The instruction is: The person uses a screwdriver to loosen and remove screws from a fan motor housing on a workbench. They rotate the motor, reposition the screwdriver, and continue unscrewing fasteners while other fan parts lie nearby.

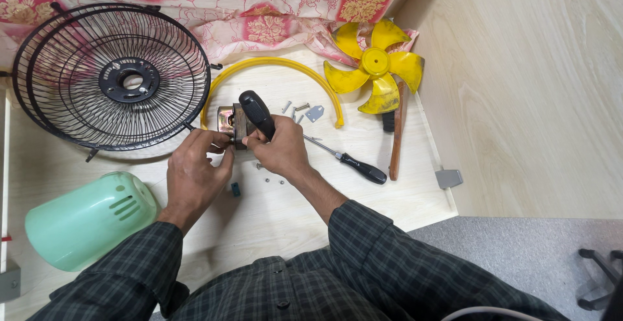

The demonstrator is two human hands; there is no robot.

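Observation:
My right hand (280, 152) grips a black-handled screwdriver (256, 112), its handle pointing away from me, over a small metal fan motor (228, 121). My left hand (195, 172) pinches the near side of that motor, fingertips next to the screwdriver's tip. The motor rests on a pale wooden tabletop (272, 217), inside the arc of a yellow plastic ring (272, 64). Several loose screws (292, 108) and a small metal bracket (315, 112) lie just right of the motor.
A black wire fan guard (110, 77) leans at the back left. A mint-green motor cover (87, 220) lies front left. A yellow fan blade (376, 64), a second black-handled screwdriver (354, 164) and a wooden-handled tool (397, 133) lie to the right. Floral cloth (227, 0) covers the back.

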